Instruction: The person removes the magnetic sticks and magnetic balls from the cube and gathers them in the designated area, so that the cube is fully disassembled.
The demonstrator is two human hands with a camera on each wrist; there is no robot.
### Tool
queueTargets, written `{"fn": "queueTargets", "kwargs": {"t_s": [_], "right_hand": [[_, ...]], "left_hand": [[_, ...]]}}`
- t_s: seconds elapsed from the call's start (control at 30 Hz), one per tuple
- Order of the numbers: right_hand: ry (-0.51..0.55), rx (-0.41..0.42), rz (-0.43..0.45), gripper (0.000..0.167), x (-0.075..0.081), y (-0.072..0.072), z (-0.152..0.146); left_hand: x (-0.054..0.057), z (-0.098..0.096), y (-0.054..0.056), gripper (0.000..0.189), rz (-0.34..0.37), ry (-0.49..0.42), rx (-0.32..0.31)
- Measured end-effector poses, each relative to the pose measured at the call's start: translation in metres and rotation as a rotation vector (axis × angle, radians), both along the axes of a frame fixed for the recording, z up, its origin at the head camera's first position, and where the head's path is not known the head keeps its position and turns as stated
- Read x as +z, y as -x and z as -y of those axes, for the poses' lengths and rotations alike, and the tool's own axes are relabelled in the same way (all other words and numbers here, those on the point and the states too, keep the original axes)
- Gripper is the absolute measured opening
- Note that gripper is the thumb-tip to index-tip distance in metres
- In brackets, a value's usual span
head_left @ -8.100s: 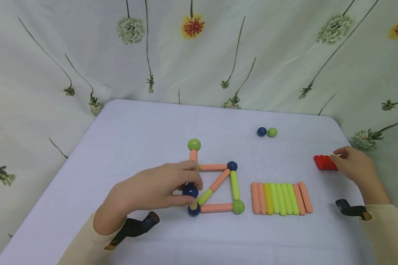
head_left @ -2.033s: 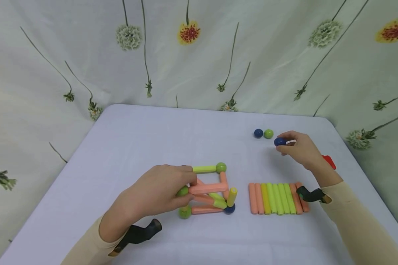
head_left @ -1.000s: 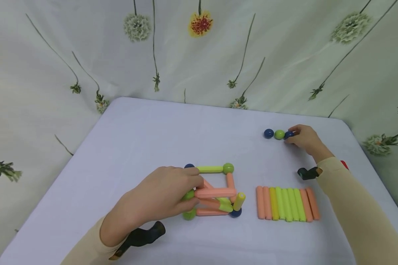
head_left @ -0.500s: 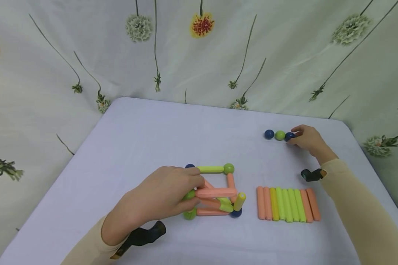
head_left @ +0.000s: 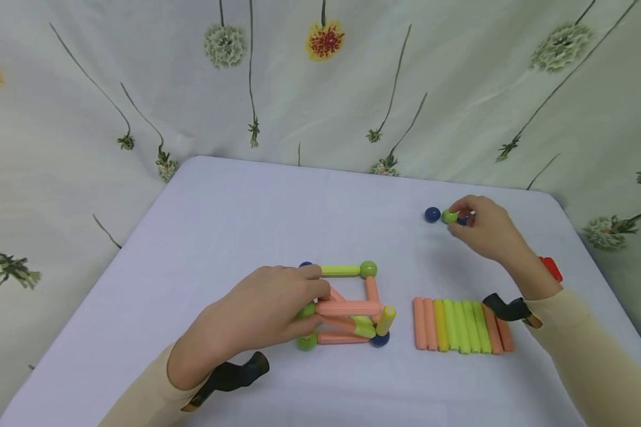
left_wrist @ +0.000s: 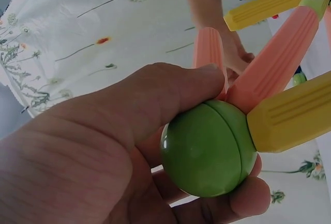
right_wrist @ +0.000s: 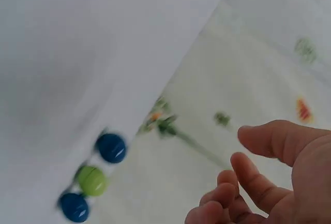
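Left hand (head_left: 253, 311) has its grip round a green ball (left_wrist: 207, 149), probably to steady the stick frame (head_left: 348, 308); right hand (head_left: 483, 230), grip parted, holds nothing near the loose balls (head_left: 447, 217)

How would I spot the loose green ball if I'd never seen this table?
Start at the white table, toward its far right corner. Near the right hand, three loose balls sit in a row. The green ball is the middle one, with a dark blue ball on each side.

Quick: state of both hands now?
Left hand: closed, holding a green ball joined to rods.
Right hand: open, holding nothing, near the loose balls.
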State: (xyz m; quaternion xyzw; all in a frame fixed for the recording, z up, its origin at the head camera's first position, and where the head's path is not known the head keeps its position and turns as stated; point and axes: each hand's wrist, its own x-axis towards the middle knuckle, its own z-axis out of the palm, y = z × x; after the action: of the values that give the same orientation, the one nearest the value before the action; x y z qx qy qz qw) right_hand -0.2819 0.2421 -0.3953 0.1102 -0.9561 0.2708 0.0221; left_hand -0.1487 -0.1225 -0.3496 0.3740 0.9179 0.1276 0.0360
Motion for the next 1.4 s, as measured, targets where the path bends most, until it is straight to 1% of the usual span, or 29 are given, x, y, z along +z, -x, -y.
{"fn": "queueTargets", "kwargs": {"t_s": [0.1,0.17,0.23,0.3,0.33,0.4,0.5,0.53,0.57,0.63,0.7,0.77,0.87,0.93,1.0,1.03,1.1,1.17,1.23,1.3,1.4], "right_hand": [[0.041,0.256,-0.057,0.023,0.017,-0.032,0.037],[0.081,0.447,-0.075,0.022,0.024,-0.053,0.062],[0.12,0.618,-0.092,0.024,0.027,-0.073,0.084],[0.146,0.741,-0.121,0.026,0.025,-0.09,0.105],[0.143,0.78,-0.158,0.027,0.023,-0.096,0.113],[0.127,0.832,-0.268,0.026,0.017,-0.106,0.128],[0.096,0.855,-0.453,0.023,0.009,-0.113,0.141],[0.094,0.856,-0.499,0.022,0.008,-0.113,0.143],[0.097,0.86,-0.523,0.02,0.007,-0.113,0.144],[0.092,0.873,-0.52,0.016,0.007,-0.113,0.143],[0.084,0.88,-0.465,0.013,0.01,-0.113,0.138],[0.08,0.866,-0.383,0.013,0.015,-0.114,0.131],[0.119,0.785,-0.284,0.021,0.022,-0.113,0.114],[0.146,0.688,-0.245,0.025,0.025,-0.112,0.099],[0.152,0.566,-0.241,0.024,0.026,-0.11,0.081],[0.136,0.497,-0.247,0.022,0.025,-0.108,0.071],[0.085,0.349,-0.249,0.018,0.019,-0.105,0.049],[0.038,0.207,-0.22,0.019,0.01,-0.103,0.023],[0.001,0.078,-0.154,0.026,-0.002,-0.102,-0.004],[-0.025,-0.024,-0.067,0.037,-0.014,-0.103,-0.031],[-0.06,-0.139,0.076,0.052,-0.033,-0.106,-0.069]], "left_hand": [[0.001,0.0,0.0,0.008,-0.01,0.014,0.002],[0.0,0.0,0.0,0.009,-0.026,0.021,0.0],[0.0,0.0,0.0,0.009,-0.042,0.022,-0.004],[0.0,0.0,0.0,0.01,-0.057,0.015,-0.005],[-0.001,0.0,0.0,0.01,-0.061,0.011,-0.002],[-0.001,0.0,-0.001,0.013,-0.06,0.004,0.003],[-0.001,0.001,-0.001,0.022,-0.033,-0.007,0.018],[-0.001,0.001,0.0,0.024,-0.02,-0.011,0.019],[-0.001,0.001,0.0,0.027,-0.006,-0.016,0.016],[0.0,0.002,0.001,0.03,0.021,-0.033,0.015],[0.001,0.003,0.002,0.031,0.05,-0.051,0.014],[0.002,0.004,0.002,0.031,0.065,-0.056,0.02],[0.002,0.006,0.001,0.032,0.069,-0.046,0.034],[0.003,0.007,0.001,0.032,0.065,-0.037,0.035],[0.002,0.007,0.0,0.031,0.07,-0.036,0.032],[0.003,0.007,0.0,0.03,0.076,-0.038,0.03],[0.003,0.008,-0.001,0.028,0.09,-0.043,0.023],[0.004,0.008,-0.002,0.025,0.108,-0.048,0.015],[0.005,0.008,-0.002,0.024,0.122,-0.047,0.008],[0.006,0.008,-0.002,0.023,0.128,-0.041,0.003],[0.008,0.008,-0.002,0.023,0.129,-0.029,0.003]]}}
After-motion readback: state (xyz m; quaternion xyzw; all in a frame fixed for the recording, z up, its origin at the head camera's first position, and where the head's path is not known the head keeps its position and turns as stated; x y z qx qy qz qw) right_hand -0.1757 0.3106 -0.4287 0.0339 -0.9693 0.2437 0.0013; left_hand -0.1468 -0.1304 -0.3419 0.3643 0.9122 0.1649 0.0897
